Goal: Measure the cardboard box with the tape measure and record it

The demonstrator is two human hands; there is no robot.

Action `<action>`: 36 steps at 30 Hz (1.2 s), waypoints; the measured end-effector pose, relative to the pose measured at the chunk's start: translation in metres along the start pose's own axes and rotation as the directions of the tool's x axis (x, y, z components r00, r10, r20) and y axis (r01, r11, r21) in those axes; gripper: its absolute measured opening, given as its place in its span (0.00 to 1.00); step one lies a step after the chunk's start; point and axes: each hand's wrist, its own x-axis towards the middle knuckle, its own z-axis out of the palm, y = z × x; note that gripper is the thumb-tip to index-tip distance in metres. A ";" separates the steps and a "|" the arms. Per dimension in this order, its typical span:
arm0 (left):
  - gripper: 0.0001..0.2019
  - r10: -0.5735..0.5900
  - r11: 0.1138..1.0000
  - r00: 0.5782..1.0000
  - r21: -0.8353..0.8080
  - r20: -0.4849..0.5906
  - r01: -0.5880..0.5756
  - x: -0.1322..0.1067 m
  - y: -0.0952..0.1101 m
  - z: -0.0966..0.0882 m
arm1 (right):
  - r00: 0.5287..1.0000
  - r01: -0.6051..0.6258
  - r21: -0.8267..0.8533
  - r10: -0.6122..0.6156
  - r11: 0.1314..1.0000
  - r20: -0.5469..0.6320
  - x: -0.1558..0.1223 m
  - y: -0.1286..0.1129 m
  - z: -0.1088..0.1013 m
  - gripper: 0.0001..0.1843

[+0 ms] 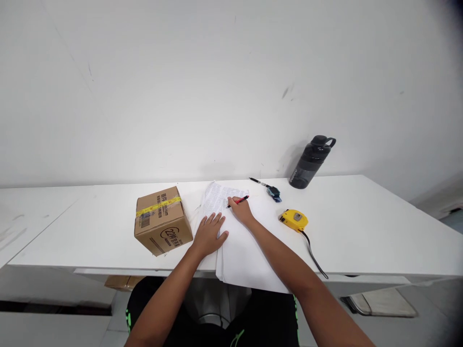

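Observation:
A sheaf of white printed paper (238, 250) lies on the white table (379, 231) and hangs over its front edge. My left hand (210, 233) lies flat on the paper's left side, fingers spread. My right hand (240, 209) is closed around a red pen (239, 200), whose tip rests on the printed upper part of the paper. A taped cardboard box (162, 220) stands just left of my left hand.
A yellow tape measure (293, 220) with a black strap lies right of my right arm. Behind it are a small blue object (274, 193), a black pen (259, 182) and a dark water bottle (311, 162) against the white wall.

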 end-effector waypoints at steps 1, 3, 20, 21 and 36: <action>0.28 0.001 1.000 1.000 0.000 -0.002 -0.001 0.000 0.000 0.000 | 1.000 -0.001 -0.002 0.001 1.000 0.003 0.000 0.000 0.000 0.19; 0.28 0.003 1.000 1.000 -0.001 -0.005 -0.003 0.000 -0.001 0.002 | 1.000 -0.003 -0.004 0.003 1.000 0.021 0.000 0.000 0.000 0.19; 0.28 0.007 0.999 1.000 -0.038 -0.003 -0.007 0.000 -0.002 0.003 | 1.000 -0.008 -0.030 0.009 1.000 0.007 0.000 0.001 -0.002 0.19; 0.28 0.007 0.999 1.000 -0.040 -0.003 -0.007 0.000 -0.002 0.003 | 1.000 -0.008 -0.033 0.008 0.999 -0.001 0.000 0.001 -0.002 0.19; 0.28 -0.001 0.999 1.000 -0.043 -0.007 0.000 0.001 -0.003 0.003 | 0.999 0.002 -0.115 -0.007 0.993 -0.048 0.002 0.006 -0.003 0.20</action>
